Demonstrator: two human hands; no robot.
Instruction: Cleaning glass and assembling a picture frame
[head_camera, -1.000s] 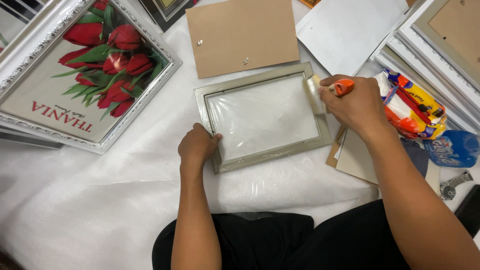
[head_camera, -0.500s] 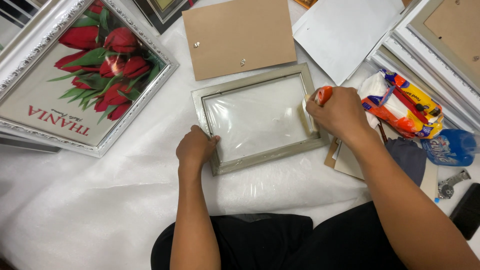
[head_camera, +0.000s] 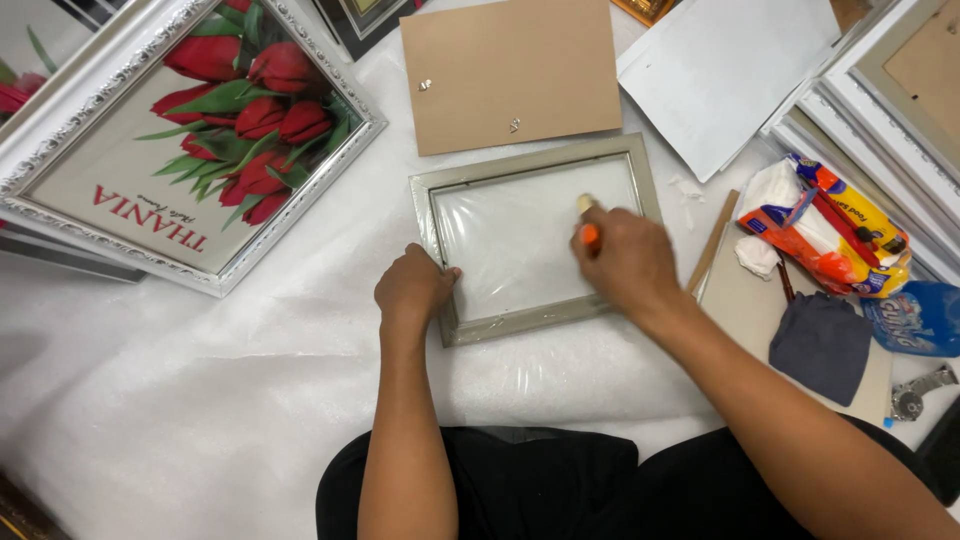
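A small silver-grey picture frame (head_camera: 540, 325) lies face down on the white foam sheet, its glass pane (head_camera: 515, 240) showing. My left hand (head_camera: 412, 290) presses on the frame's left edge with curled fingers. My right hand (head_camera: 625, 262) is over the glass near the right side, closed around a small orange-and-cream tool (head_camera: 588, 222) whose tip points at the pane. A brown backing board (head_camera: 510, 72) with small metal clips lies just beyond the frame.
A large ornate white frame with red tulips (head_camera: 190, 135) lies at left. White sheets (head_camera: 725, 70) and stacked frames (head_camera: 890, 90) fill the upper right. At right lie a colourful plastic bag (head_camera: 830, 225), a dark cloth (head_camera: 822, 345), a blue pack (head_camera: 920, 318) and a wristwatch (head_camera: 918, 392).
My right hand has moved left with the orange tool, from the frame's right edge onto the glass. My left hand stays on the frame's left edge.
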